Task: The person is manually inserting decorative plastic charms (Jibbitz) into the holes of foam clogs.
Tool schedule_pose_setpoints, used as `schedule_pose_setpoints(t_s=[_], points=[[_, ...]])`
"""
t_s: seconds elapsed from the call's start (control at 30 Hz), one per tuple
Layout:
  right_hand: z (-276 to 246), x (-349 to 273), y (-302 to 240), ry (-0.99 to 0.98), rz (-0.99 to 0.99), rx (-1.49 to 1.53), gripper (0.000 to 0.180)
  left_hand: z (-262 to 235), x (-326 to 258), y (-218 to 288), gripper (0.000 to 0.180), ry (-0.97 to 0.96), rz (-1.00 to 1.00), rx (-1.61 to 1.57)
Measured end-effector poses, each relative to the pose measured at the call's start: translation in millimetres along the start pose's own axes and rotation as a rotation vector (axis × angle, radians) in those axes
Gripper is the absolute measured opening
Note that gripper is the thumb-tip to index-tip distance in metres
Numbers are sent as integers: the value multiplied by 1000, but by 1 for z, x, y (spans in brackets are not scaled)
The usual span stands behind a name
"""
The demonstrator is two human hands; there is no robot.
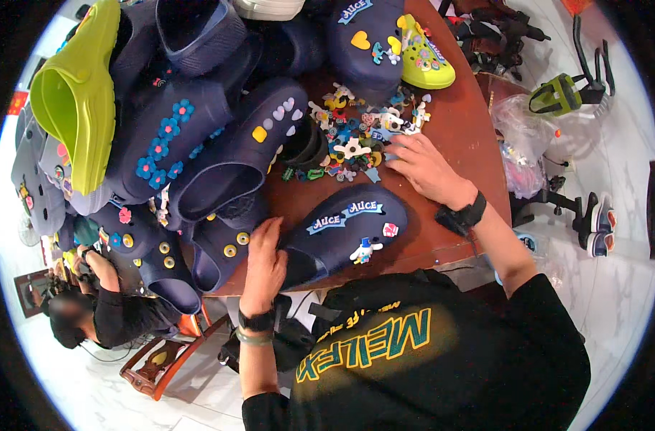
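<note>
A large navy clog lies on its side at the table's near edge, its toe to the right. On it are two blue ribbon charms, a white long-eared figure in a blue hat and a small pink-and-white charm. My left hand is at the clog's heel end, fingers bent against its rim. Beyond the clog, my right hand reaches into a heap of loose shoe charms, fingers stretched and slightly apart. Its fingertips touch the heap's right side; nothing held there is visible.
Many navy clogs with charms are piled on the left. A lime clog stands on that pile; another lime clog lies at the far right. A person works at left beside a wooden chair. Plastic bags lie beyond the table's right edge.
</note>
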State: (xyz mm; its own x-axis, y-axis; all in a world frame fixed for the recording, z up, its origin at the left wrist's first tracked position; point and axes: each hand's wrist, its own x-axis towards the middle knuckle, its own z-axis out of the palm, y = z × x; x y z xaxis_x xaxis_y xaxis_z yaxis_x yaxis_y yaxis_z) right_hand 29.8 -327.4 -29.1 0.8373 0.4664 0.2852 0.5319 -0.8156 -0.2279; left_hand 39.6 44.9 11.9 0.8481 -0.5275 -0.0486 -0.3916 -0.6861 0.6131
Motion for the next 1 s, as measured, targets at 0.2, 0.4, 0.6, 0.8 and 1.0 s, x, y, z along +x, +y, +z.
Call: schedule_pose_setpoints(t_s=[0.2, 0.4, 0.6, 0.8, 1.0], points=[[-19, 7, -31, 88, 235, 393, 19, -10, -24, 39, 16, 106, -292, -524], [-12, 48, -81, -79, 154, 315, 47, 15, 2, 67, 60, -296, -286, -337], [16, 30, -106, 97, 60, 76, 29, 46, 1, 55, 77, -262, -267, -186], [15, 29, -94, 113, 211, 332, 27, 55, 1, 61, 74, -121, -82, -227], [38, 43, -66, 78, -64, 244, 29, 58, 5, 52, 73, -19, -14, -310]])
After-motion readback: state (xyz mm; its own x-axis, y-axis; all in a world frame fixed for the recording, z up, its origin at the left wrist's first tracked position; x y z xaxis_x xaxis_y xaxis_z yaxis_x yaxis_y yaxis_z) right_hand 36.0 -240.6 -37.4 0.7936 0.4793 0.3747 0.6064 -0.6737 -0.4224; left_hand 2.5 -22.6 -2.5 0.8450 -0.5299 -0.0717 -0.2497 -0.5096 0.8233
